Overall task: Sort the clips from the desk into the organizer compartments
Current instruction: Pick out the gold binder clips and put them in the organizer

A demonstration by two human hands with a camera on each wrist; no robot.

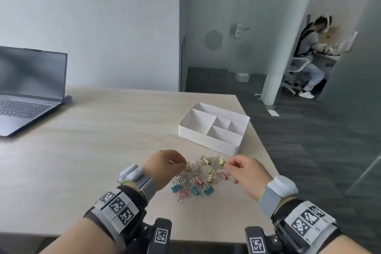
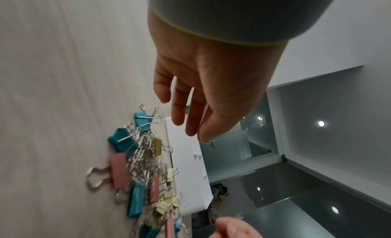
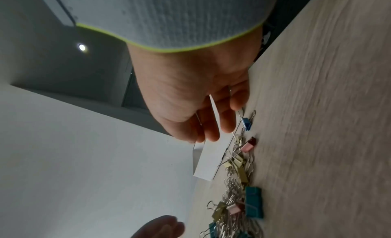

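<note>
A heap of clips (image 1: 198,175) lies on the desk: silver paper clips mixed with teal, pink and yellow binder clips. Just behind it stands the white organizer (image 1: 214,128), its compartments bare. My left hand (image 1: 171,161) hovers over the heap's left edge and my right hand (image 1: 237,168) over its right edge. In the left wrist view the left hand (image 2: 186,121) has relaxed, nearly straight fingers holding nothing above the clips (image 2: 143,161). The right wrist view shows the right hand (image 3: 211,129) loosely extended and empty, near a small blue clip (image 3: 246,123) and the organizer (image 3: 209,159).
An open laptop (image 1: 26,88) sits at the far left of the wooden desk (image 1: 103,150). The desk's right edge (image 1: 261,144) runs close beside the organizer. A person sits on a chair (image 1: 309,57) in the background room.
</note>
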